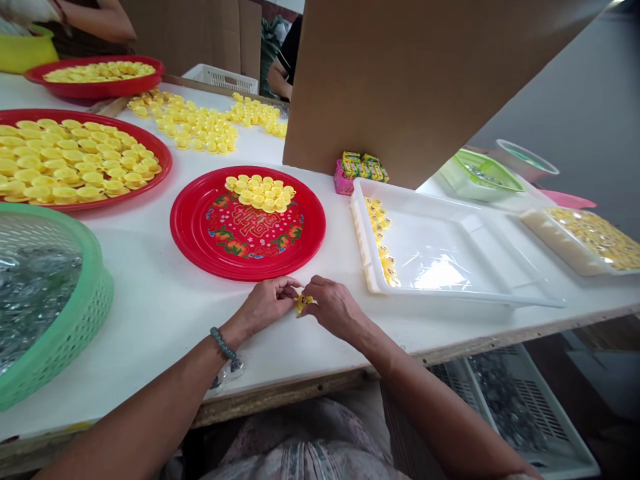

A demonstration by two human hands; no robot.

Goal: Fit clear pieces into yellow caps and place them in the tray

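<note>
A small yellow piece (303, 302) is pinched between my left hand (267, 303) and my right hand (334, 307), just above the white table (160, 300) near its front edge. My left wrist wears a bead bracelet. Right behind my hands lies a red plate (200, 233) with a printed centre and a cluster of yellow caps (260, 191) at its far side. To the right stands a white tray (450, 253) lined with clear film, with a column of finished yellow pieces (380, 243) along its left wall.
A green basket (75, 313) with shiny clear parts sits at the left. Two more red plates (160, 160) of yellow caps and loose caps (200, 127) lie behind. A cardboard sheet (400, 80) stands upright. Other people's arms show at the far edge. A crate sits under the table.
</note>
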